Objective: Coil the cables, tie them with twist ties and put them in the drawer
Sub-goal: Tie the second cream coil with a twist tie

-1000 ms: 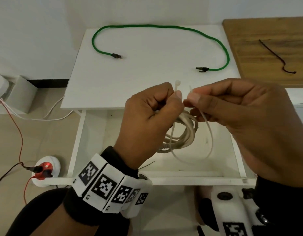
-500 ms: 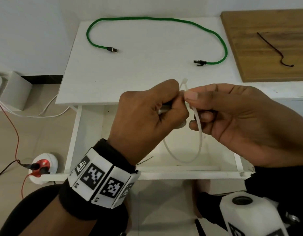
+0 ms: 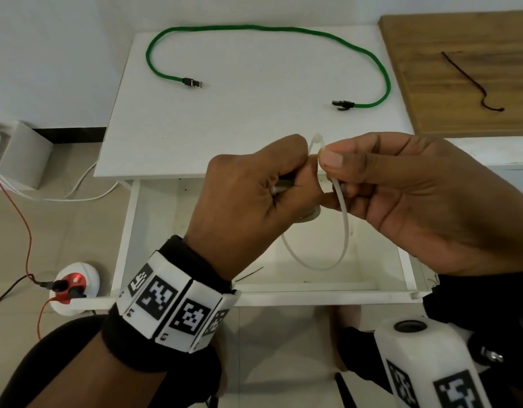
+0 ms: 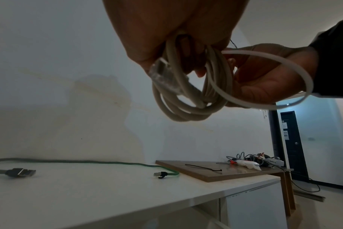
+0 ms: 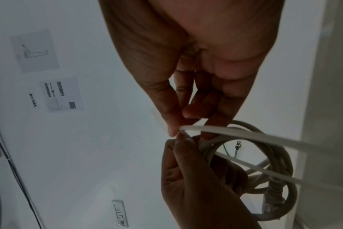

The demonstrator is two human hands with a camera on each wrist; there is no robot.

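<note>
My left hand point(image 3: 301, 166) grips a coiled beige cable point(image 4: 186, 108) and pinches the head of a white tie point(image 3: 344, 231) at its fingertips. In the head view the coil is almost hidden behind that hand. My right hand point(image 3: 325, 156) pinches the tie's tail end right against the head, so the tie point(image 4: 296, 66) hangs as a loop through the coil point(image 5: 280, 155). Both hands hover above the open white drawer point(image 3: 328, 294). A green cable point(image 3: 254, 27) lies uncoiled on the white table point(image 3: 225, 128).
A dark tie point(image 3: 472, 81) lies on the wooden board point(image 3: 460, 119) at the right of the table. On the floor at the left are a round socket point(image 3: 75, 285) with red plugs, white cords point(image 3: 77, 195) and a grey box point(image 3: 22, 154).
My hands have come together, bringing the tie's tail up to its head. The coil has risen behind my left hand and the hanging loop has formed.
</note>
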